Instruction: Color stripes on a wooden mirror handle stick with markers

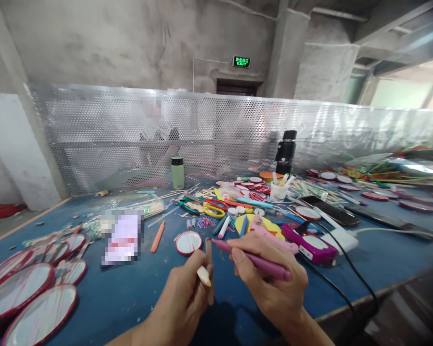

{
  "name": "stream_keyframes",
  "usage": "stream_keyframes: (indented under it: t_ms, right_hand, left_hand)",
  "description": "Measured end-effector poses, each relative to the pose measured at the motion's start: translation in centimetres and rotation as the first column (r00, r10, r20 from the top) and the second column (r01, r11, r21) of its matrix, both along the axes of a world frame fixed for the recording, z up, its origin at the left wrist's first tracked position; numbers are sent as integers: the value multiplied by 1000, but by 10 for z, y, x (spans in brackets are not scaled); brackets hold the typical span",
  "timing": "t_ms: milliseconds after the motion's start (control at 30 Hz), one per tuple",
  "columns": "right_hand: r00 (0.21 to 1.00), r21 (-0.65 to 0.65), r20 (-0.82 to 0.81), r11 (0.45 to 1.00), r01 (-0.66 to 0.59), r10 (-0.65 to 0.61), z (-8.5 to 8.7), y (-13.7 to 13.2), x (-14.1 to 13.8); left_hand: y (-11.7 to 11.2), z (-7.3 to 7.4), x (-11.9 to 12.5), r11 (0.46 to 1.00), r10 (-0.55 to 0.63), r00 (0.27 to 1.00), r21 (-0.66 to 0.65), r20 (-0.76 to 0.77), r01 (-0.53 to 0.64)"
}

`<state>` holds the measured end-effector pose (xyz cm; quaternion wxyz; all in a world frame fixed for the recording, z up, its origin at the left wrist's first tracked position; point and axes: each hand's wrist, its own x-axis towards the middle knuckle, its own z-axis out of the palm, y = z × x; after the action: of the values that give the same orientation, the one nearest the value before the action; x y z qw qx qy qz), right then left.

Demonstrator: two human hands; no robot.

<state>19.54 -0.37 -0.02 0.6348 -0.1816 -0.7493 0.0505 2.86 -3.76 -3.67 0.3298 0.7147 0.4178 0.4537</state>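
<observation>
My left hand (187,293) is closed around a flat wooden craft stick (208,252) held upright. A short white piece with an orange end (203,276), perhaps a marker, pokes out of the same grip. In my right hand (270,278) is a pinkish-purple marker (263,263), its tip at the upper part of the stick; I cannot tell if it touches. Just beyond my left hand lies a round white disc with a red rim (188,243). An orange marker (158,237) lies to the left of it.
Red-rimmed discs (39,315) lie at the left near a phone (122,239). A pink glue gun (270,235), purple device (312,244) and black cables (350,269) are at the right. Scissors (215,208), a green cup (177,173) and a black flask (286,151) stand or lie farther back.
</observation>
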Motion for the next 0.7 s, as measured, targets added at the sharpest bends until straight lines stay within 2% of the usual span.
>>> stream_keyframes:
  t_ms: [200,533,700]
  right_hand:
    - [1000,-12,17,1000,-15,16,-1,0,0]
    - [999,14,-31,1000,27,-27,0,1,-1]
    - [1000,-5,15,1000,-10,10,0,0,0]
  left_hand:
    - [0,-2,-1,1000,2,1000,1,13,-2]
    - [0,-1,0,1000,-11,1000,5,27,11]
    - [0,0,0,1000,-2,1000,7,23,2]
